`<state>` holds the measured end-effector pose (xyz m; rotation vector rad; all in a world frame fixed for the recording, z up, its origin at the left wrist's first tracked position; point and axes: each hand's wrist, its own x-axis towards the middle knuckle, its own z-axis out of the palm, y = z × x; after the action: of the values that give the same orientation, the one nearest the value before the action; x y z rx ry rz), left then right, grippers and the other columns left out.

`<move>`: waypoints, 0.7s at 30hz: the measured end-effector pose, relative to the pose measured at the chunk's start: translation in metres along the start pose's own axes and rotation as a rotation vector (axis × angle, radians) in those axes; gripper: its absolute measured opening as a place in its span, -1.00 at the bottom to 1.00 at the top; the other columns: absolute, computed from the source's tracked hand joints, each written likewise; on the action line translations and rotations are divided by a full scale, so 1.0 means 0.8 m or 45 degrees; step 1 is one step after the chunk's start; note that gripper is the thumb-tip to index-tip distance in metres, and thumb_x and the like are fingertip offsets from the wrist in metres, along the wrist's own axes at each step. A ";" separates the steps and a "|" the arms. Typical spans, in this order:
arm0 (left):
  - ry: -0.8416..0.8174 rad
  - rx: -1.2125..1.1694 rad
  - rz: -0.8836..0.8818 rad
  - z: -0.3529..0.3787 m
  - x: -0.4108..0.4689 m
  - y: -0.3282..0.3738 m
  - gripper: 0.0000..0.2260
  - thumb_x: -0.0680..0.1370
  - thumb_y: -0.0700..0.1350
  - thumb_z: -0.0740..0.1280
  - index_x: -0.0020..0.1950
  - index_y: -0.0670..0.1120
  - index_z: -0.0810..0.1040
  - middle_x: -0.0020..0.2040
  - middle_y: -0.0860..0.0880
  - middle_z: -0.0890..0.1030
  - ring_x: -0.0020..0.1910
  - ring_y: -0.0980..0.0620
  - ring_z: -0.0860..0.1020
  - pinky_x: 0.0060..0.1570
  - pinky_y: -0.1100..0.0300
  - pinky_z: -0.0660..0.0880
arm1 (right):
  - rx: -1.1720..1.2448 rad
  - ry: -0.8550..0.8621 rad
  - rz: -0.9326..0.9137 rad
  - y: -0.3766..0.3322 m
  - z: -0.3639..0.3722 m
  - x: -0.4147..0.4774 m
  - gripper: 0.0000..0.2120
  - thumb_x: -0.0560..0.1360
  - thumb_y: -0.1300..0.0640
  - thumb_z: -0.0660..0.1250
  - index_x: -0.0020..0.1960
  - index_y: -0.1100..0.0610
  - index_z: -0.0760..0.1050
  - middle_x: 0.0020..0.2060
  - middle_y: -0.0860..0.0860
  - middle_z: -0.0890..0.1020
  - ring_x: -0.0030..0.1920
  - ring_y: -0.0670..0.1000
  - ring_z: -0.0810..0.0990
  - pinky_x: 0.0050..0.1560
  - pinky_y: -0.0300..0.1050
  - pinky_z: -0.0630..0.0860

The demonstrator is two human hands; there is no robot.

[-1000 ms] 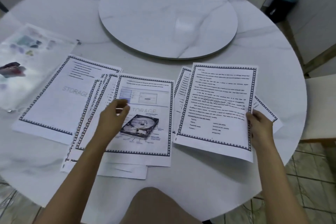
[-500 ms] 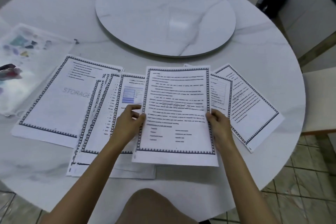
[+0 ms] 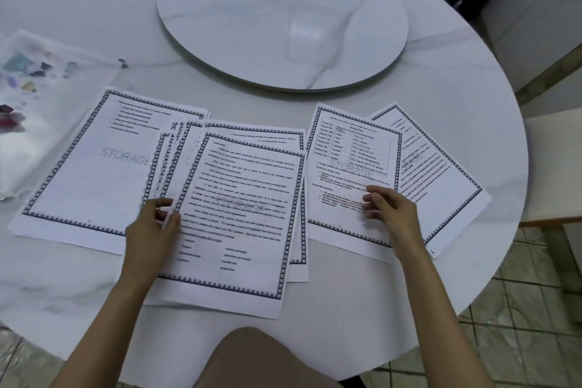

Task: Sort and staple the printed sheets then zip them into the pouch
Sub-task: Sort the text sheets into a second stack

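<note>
Left hand [image 3: 151, 227] pinches middle sheet [image 3: 242, 230] edge; right hand [image 3: 392, 209] touches neighbouring sheet [image 3: 346, 154].

"STORAGE" watermark on left sheet [image 3: 104, 167], table sheet [image 3: 349, 167]

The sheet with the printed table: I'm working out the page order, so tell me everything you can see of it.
The sheet with the printed table is white paper with a dark patterned border, a ruled table in its upper half, a grey STORAGE watermark and bulleted lines below, too blurred to read. It lies flat, face up, on the marble table, overlapping another bordered sheet on its right. The right hand rests its fingers on its lower right part.
</note>
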<state>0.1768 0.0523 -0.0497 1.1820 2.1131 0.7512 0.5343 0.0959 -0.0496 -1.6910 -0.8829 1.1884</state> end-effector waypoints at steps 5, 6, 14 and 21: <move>0.094 0.125 0.040 -0.005 0.006 -0.005 -0.72 0.54 -0.23 0.29 0.24 -0.21 0.45 0.14 -0.23 0.55 0.10 -0.21 0.52 0.12 0.01 0.38 | -0.099 0.145 -0.041 0.004 -0.040 0.017 -0.86 0.53 0.29 0.26 0.03 0.18 0.56 -0.20 0.09 0.62 -0.24 0.01 0.58 -0.22 -0.24 0.55; 0.102 0.161 0.051 -0.003 0.006 -0.004 -0.71 0.53 -0.23 0.28 0.25 -0.22 0.45 0.15 -0.25 0.53 0.12 -0.21 0.50 0.14 0.00 0.38 | -0.154 0.172 -0.048 0.005 -0.045 0.020 -0.86 0.53 0.28 0.27 0.03 0.17 0.57 -0.19 0.08 0.62 -0.21 0.00 0.57 -0.20 -0.24 0.53; 0.135 0.263 0.263 0.042 -0.014 0.035 -0.70 0.49 -0.28 0.34 0.22 -0.21 0.50 0.20 -0.31 0.47 0.23 -0.29 0.36 0.19 -0.09 0.31 | -0.523 0.269 -0.159 0.009 -0.080 0.034 -0.82 0.51 0.20 0.30 0.09 0.16 0.58 0.02 0.10 0.63 0.04 0.04 0.57 0.16 -0.06 0.47; -0.177 0.260 0.470 0.110 -0.037 0.092 -0.66 0.53 -0.20 0.31 0.31 -0.11 0.44 0.25 -0.14 0.47 0.26 -0.09 0.34 0.19 0.19 0.24 | -0.611 0.295 -0.162 0.006 -0.135 0.050 -0.79 0.52 0.21 0.31 0.13 0.20 0.57 0.07 0.12 0.61 -0.01 -0.05 0.50 0.06 -0.23 0.36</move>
<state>0.2935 0.0753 -0.0485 1.7143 1.9135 0.5979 0.6490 0.1028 -0.0492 -2.0650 -1.1718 0.7082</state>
